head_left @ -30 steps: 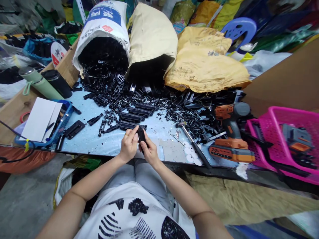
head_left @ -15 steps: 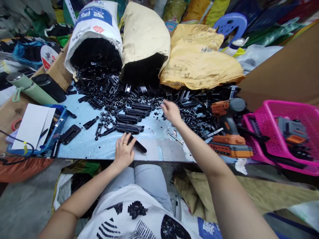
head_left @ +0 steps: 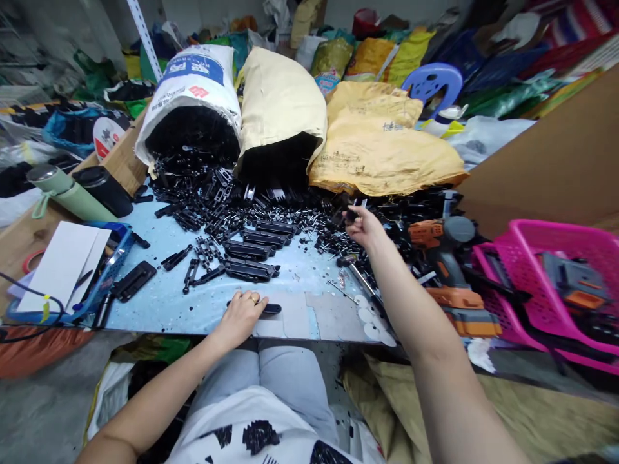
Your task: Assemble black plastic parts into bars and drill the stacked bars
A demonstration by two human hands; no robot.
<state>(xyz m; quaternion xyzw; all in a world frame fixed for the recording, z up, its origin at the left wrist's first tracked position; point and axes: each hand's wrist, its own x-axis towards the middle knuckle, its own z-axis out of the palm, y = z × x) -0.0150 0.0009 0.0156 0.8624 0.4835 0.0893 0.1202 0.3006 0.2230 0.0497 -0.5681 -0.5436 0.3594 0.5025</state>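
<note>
My left hand lies at the front edge of the table, its fingers closed over a long black bar-shaped part whose right end sticks out. Farther off, at the heap of black parts, my right hand pinches a small dark part; its exact kind is hard to make out. Between the hands, several assembled black folding pieces lie in a row. A tool with a metal shaft and a thin metal rod rest below my right forearm.
Loose black parts and pins spread below a white sack, a beige sack and a yellow sack. Right: a cordless drill and a pink basket. Left: a blue basket and a green bottle.
My right hand has moved right and farther into the heap, and a dark part now shows in its fingers. Under my left hand the black bar has turned from slanted to nearly level.
</note>
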